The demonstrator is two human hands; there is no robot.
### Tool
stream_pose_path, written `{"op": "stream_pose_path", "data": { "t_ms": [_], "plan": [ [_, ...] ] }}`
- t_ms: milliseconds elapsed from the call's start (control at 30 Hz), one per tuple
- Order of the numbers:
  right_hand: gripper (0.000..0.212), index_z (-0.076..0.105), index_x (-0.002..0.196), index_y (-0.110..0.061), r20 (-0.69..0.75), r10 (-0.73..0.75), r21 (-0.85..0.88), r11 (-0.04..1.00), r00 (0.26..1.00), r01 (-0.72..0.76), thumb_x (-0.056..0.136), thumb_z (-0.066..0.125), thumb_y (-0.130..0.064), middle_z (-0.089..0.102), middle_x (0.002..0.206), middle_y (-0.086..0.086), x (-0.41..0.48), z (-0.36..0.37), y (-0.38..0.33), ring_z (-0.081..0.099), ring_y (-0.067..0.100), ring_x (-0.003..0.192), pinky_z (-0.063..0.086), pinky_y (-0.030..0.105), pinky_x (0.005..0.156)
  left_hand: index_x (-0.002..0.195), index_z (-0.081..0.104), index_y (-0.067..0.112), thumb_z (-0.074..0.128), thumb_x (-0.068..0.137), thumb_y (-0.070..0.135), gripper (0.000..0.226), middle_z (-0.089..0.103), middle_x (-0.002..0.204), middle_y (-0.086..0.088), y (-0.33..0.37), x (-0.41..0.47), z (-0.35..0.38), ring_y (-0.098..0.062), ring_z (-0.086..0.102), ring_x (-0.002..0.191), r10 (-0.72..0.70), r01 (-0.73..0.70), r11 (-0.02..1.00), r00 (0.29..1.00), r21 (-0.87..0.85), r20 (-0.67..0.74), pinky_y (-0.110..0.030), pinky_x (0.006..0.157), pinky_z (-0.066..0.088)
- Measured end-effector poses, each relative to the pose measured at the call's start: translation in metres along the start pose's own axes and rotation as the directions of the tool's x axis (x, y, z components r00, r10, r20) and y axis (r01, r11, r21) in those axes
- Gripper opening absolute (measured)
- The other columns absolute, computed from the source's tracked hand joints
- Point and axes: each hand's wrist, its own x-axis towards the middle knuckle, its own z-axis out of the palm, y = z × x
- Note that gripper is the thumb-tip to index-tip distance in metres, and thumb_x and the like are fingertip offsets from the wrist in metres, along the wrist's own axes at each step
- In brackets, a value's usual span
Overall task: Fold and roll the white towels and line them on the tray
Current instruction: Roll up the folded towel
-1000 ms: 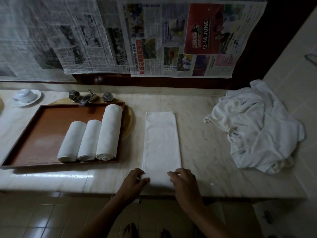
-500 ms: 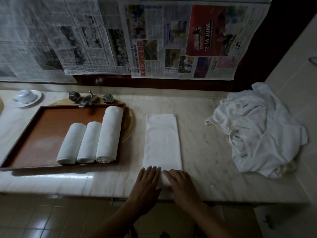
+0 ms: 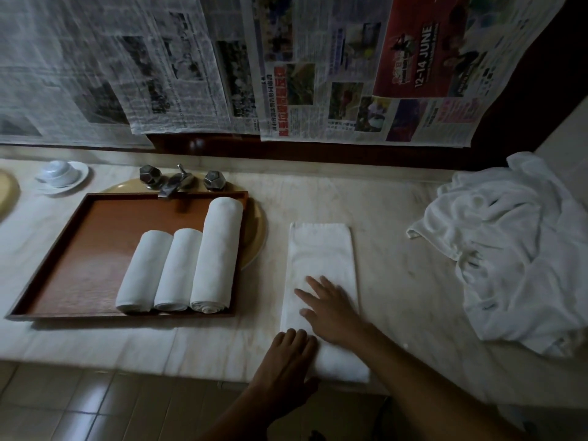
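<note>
A white towel (image 3: 321,249) folded into a long strip lies on the marble counter, running away from me. My left hand (image 3: 288,361) rests flat on its near left corner at the counter's edge. My right hand (image 3: 331,308) lies flat on the strip's middle, fingers straight and spread. Three rolled white towels (image 3: 181,268) lie side by side in the right part of the brown wooden tray (image 3: 79,249), left of the strip.
A heap of unfolded white towels (image 3: 515,249) fills the counter's right end. A metal tap with two knobs (image 3: 178,181) stands behind the tray, over a yellowish basin (image 3: 256,233). A white cup on a saucer (image 3: 62,175) sits far left. Newspaper covers the wall.
My right hand has slid forward from the towel's near end to its middle. My left hand stays at the near end. The view has tipped a little.
</note>
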Motion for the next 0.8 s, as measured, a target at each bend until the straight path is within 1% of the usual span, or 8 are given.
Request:
{"op": "stream_pose_path", "data": {
  "t_ms": [67, 167, 267, 433, 567, 633, 700, 800],
  "plan": [
    [0.063, -0.004, 0.16, -0.044, 0.0, -0.001, -0.111, 0.994, 1.0, 0.001, 0.105, 0.021, -0.06, -0.016, 0.17, -0.006, 0.029, 0.01, 0.0, -0.018, 0.026, 0.156, -0.006, 0.06, 0.123, 0.136, 0.042, 0.028, 0.045, 0.086, 0.064, 0.061, 0.046, 0.132, 0.004, -0.003, 0.002, -0.002, -0.016, 0.043, 0.11, 0.013, -0.013, 1.0, 1.0, -0.003, 0.027, -0.035, 0.1, 0.042],
    [0.065, -0.01, 0.158, -0.046, -0.055, 0.05, -0.108, 0.993, 0.997, -0.056, 0.101, 0.011, -0.067, -0.021, 0.169, -0.007, 0.07, 0.012, 0.005, -0.022, 0.028, 0.155, -0.008, 0.067, 0.119, 0.136, 0.042, 0.028, 0.046, 0.085, 0.064, 0.062, 0.048, 0.131, 0.004, -0.009, 0.006, 0.0, -0.018, 0.045, 0.111, 0.036, -0.035, 0.999, 0.999, -0.024, 0.04, -0.037, 0.1, 0.043],
    [0.067, -0.006, 0.16, -0.044, -0.113, 0.088, -0.105, 0.989, 0.99, -0.1, 0.101, 0.011, -0.069, -0.017, 0.17, -0.006, 0.107, 0.002, 0.01, -0.019, 0.028, 0.155, -0.006, 0.069, 0.118, 0.133, 0.044, 0.027, 0.048, 0.085, 0.065, 0.062, 0.049, 0.126, 0.003, -0.013, 0.01, 0.005, -0.018, 0.046, 0.107, 0.057, -0.056, 0.998, 0.998, -0.033, 0.031, -0.036, 0.095, 0.043],
    [0.068, 0.001, 0.161, -0.037, -0.162, 0.171, -0.074, 0.98, 0.972, -0.184, 0.102, 0.018, -0.065, -0.003, 0.171, -0.007, 0.156, -0.009, 0.016, -0.004, 0.03, 0.157, 0.007, 0.071, 0.116, 0.111, 0.057, 0.024, 0.059, 0.068, 0.065, 0.06, 0.056, 0.101, 0.003, -0.021, 0.014, 0.019, -0.018, 0.053, 0.084, 0.112, -0.112, 0.994, 0.993, 0.005, -0.035, -0.032, 0.072, 0.05],
    [0.067, 0.005, 0.162, -0.036, -0.11, 0.193, -0.035, 0.98, 0.975, -0.198, 0.104, 0.024, -0.062, -0.005, 0.171, -0.003, 0.158, -0.017, 0.017, -0.007, 0.032, 0.156, 0.005, 0.069, 0.118, 0.115, 0.058, 0.025, 0.058, 0.067, 0.066, 0.063, 0.056, 0.103, 0.004, -0.021, 0.014, 0.021, -0.017, 0.054, 0.085, 0.11, -0.109, 0.994, 0.992, 0.012, -0.056, -0.032, 0.073, 0.051],
    [0.063, 0.019, 0.161, -0.032, -0.195, 0.248, 0.022, 0.968, 0.949, -0.249, 0.105, 0.033, -0.056, 0.002, 0.171, 0.005, 0.136, -0.012, 0.017, -0.005, 0.035, 0.156, 0.003, 0.066, 0.12, 0.114, 0.059, 0.025, 0.059, 0.066, 0.068, 0.064, 0.057, 0.102, 0.005, -0.02, 0.014, 0.02, -0.017, 0.054, 0.084, 0.107, -0.107, 0.994, 0.993, 0.014, -0.054, -0.03, 0.072, 0.051],
    [0.061, 0.033, 0.157, -0.025, -0.293, 0.302, 0.025, 0.951, 0.907, -0.309, 0.103, 0.042, -0.051, 0.018, 0.168, 0.015, 0.113, -0.003, 0.026, 0.008, 0.041, 0.155, 0.011, 0.066, 0.12, 0.114, 0.059, 0.025, 0.059, 0.064, 0.068, 0.065, 0.057, 0.101, 0.005, -0.02, 0.014, 0.018, -0.017, 0.055, 0.084, 0.106, -0.105, 0.994, 0.992, 0.007, -0.066, -0.029, 0.072, 0.051],
    [0.065, 0.032, 0.157, -0.022, -0.267, 0.381, 0.014, 0.92, 0.885, -0.392, 0.102, 0.038, -0.055, 0.021, 0.166, 0.017, 0.113, -0.005, 0.057, 0.017, 0.039, 0.153, 0.019, 0.068, 0.115, 0.113, 0.056, 0.022, 0.06, 0.063, 0.063, 0.065, 0.056, 0.102, 0.003, -0.021, 0.013, 0.019, -0.019, 0.054, 0.085, 0.102, -0.105, 0.994, 0.99, -0.019, -0.094, -0.032, 0.073, 0.051]
  ]
}}
